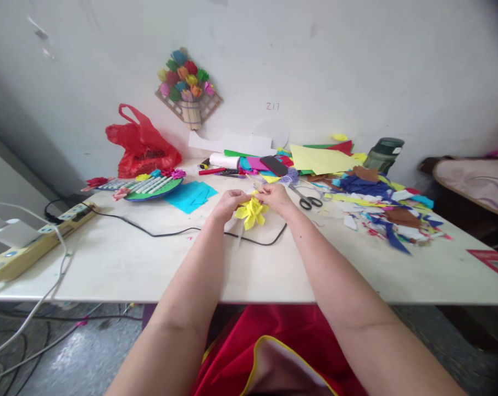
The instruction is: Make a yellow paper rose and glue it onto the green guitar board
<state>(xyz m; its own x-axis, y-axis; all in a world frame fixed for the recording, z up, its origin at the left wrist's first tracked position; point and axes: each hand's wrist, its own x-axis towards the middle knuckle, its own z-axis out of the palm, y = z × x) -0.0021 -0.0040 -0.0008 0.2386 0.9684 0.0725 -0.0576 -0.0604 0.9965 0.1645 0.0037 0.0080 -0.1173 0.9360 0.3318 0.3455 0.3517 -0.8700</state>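
A yellow paper flower [251, 213] is held between both hands above the middle of the table. My left hand [229, 202] pinches its upper left side, fingers closed. On the other side my right hand [275, 198] closes its fingertips on the flower's upper edge. The petals spread below the fingers, and a thin pale strip hangs beneath them. What exactly lies between the fingertips is too small to make out. Close to my right hand lie black-handled scissors [310, 202]. Blue paper sheets [191, 196] rest to the left of my left hand.
A black cable [150, 233] crosses the table from a power strip [38, 236]. Paper scraps [401, 217] are heaped at right, near a green bottle [384, 154]. A phone [274, 165] and purple yarn [291, 176] lie behind my hands. A red bag [144, 146] stands back left.
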